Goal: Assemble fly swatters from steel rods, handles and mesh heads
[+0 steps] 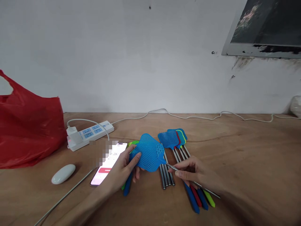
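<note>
A blue perforated fly swatter head (151, 153) is pinched at its left edge between the thumb and fingers of my left hand (127, 164). In my right hand (191, 171), thumb and fingers close round a thin metal rod (205, 189), whose upper end meets the neck of the blue head. Several loose metal rods (167, 177) lie side by side under the held swatter. Fly swatters with blue, red and yellow-green grips (192, 197) lie overlapped beneath my right hand, their heads (168, 139) fanned farther back. Green mesh (133, 143) and a blue grip (127, 185) show partly behind my left hand.
At left lie a lit phone (109, 164), a white mouse (63, 174) and a power strip (91, 134) with a plugged-in charger. A red plastic bag (30, 128) stands beyond them. A white cable (185, 117) runs along the wall across the wooden table (249, 157).
</note>
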{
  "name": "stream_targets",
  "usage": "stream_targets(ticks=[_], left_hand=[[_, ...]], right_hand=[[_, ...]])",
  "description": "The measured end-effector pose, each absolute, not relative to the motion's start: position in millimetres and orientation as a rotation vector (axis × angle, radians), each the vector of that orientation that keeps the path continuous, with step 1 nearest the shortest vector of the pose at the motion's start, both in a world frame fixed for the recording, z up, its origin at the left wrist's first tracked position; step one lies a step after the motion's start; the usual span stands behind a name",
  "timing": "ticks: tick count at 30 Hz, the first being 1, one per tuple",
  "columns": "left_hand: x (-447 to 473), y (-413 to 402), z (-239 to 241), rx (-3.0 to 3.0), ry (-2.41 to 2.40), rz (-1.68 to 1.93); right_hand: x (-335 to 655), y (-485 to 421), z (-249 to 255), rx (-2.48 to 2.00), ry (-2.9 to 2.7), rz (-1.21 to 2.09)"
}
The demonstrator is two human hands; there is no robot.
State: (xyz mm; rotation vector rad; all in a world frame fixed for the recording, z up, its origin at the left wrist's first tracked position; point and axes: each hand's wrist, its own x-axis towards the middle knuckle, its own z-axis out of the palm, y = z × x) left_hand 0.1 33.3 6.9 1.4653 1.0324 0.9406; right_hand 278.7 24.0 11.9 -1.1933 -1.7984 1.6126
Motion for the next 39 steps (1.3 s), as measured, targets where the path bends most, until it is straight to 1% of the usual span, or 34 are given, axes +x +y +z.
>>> stream_targets(ticks=[6,14,18,21,23,25,28,30,34,39], left_hand=[[7,26,9,1.459,1.068,0.935],[9,23,6,1.433,1.07,0.931],[10,23,13,1.425,1.023,0.909],[5,25,22,1.595,1.132,1.003],[0,28,25,1.843,1.332,1.071],[-5,31,24,2.116,1.566,0.983],[-9,35,19,2.366,1.791,0.717],[-9,36,15,2.433,1.825,0.615],[-9,35,12,2.498,1.836,0.535],[-8,33,16,2.518,2.046,0.298]], right_hand=[[271,21,14,-1.066,-1.819,1.597],[273,21,9,-1.109,-1.798,1.661],[274,23,8,-1.104,-1.713,1.693],[272,23,9,-1.11,-1.567,1.646],[270,24,11,-1.139,-1.434,1.57],[269,24,11,-1.17,-1.308,1.507],[270,26,9,-1.191,-1.19,1.46],[271,26,6,-1.184,-1.169,1.448],[272,27,4,-1.153,-1.187,1.461],[272,27,6,-1.124,-1.164,1.463]])
